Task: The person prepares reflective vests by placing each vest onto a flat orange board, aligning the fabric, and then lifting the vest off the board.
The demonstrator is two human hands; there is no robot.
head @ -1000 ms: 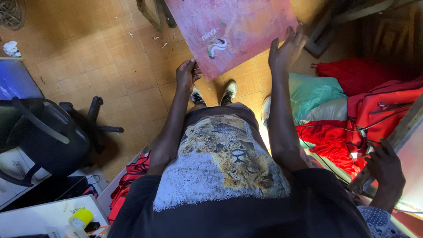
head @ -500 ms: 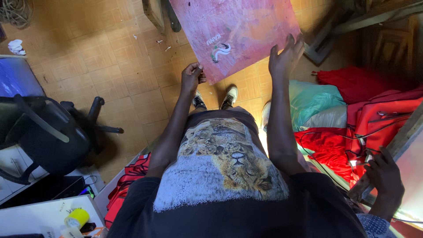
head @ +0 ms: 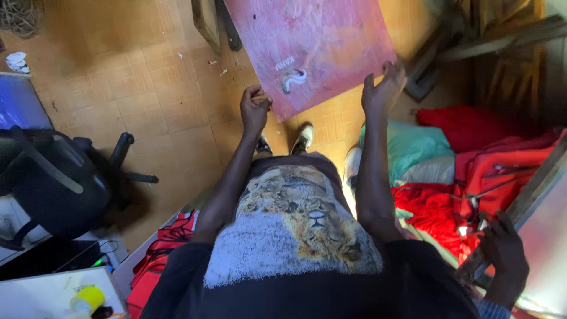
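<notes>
While the pink board (head: 313,53) hung off the floor at the frame's top centre, the left hand (head: 254,109) pinched its lower corner and the right hand (head: 384,91) spread fingers along its edge; it was not yet set down.

We're looking down into what is shaping up as a cluttered small workshop, with worn tiled floor (head: 147,106) stretching below, red bags (head: 502,171) piling up at one side, wooden frames (head: 502,53) leaning in the corner and a black office chair (head: 53,183) crowding a white worktop (head: 41,295).
</notes>
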